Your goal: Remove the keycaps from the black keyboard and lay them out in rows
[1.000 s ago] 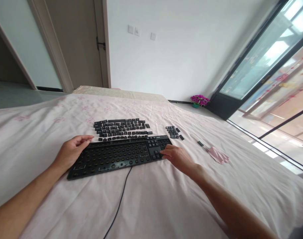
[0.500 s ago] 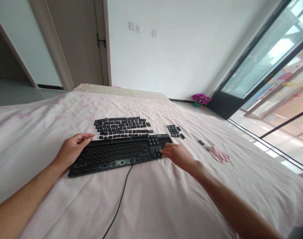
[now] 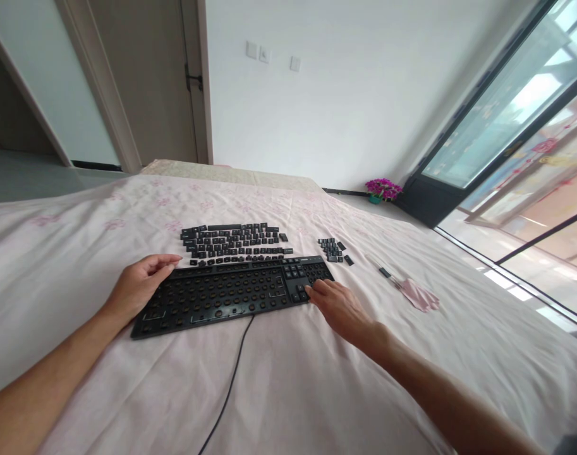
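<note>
A black keyboard (image 3: 231,298), most of its keycaps off, lies slightly slanted on the bedsheet. At its far left corner is my left hand (image 3: 143,281), thumb and fingers closed around the edge. My right hand (image 3: 340,309) is closed at the right end by the number pad, thumb near the arrow keys; its fingertips are partly hidden. Several keys (image 3: 295,272) remain in place left of the number pad. Loose black keycaps (image 3: 236,241) lie in rows beyond the keyboard, and a smaller group of keycaps (image 3: 330,249) lies to the right.
A pink glove (image 3: 419,295) and a thin tool with a dark handle (image 3: 385,272) lie to the right on the bedsheet (image 3: 288,385). The keyboard's cable (image 3: 231,379) runs toward me. Farther off stand a flower pot (image 3: 376,198) and a door (image 3: 146,76).
My right hand has shifted slightly toward me, uncovering more of the number pad's right edge. My left hand keeps its place at the keyboard's corner.
</note>
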Demonstrator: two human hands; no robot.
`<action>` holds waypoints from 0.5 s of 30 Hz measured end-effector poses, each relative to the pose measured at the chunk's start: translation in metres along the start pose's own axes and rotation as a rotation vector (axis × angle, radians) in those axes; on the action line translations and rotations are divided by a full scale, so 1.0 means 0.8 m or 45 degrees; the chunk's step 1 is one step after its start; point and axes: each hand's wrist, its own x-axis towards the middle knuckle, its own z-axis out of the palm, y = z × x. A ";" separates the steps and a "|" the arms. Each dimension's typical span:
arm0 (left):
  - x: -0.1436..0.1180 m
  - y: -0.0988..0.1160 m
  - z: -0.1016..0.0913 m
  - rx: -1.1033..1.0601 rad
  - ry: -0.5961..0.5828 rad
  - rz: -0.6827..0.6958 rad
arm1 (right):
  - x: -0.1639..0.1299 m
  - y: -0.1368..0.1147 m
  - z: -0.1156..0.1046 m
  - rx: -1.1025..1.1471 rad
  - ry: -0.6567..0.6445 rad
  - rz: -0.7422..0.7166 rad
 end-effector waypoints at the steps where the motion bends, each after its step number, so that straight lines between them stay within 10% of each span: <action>1: 0.000 0.000 0.000 0.003 -0.002 0.002 | -0.004 -0.004 0.004 -0.036 0.012 0.011; 15: -0.002 0.006 0.001 0.021 0.003 0.016 | -0.027 -0.006 0.021 0.172 0.090 0.086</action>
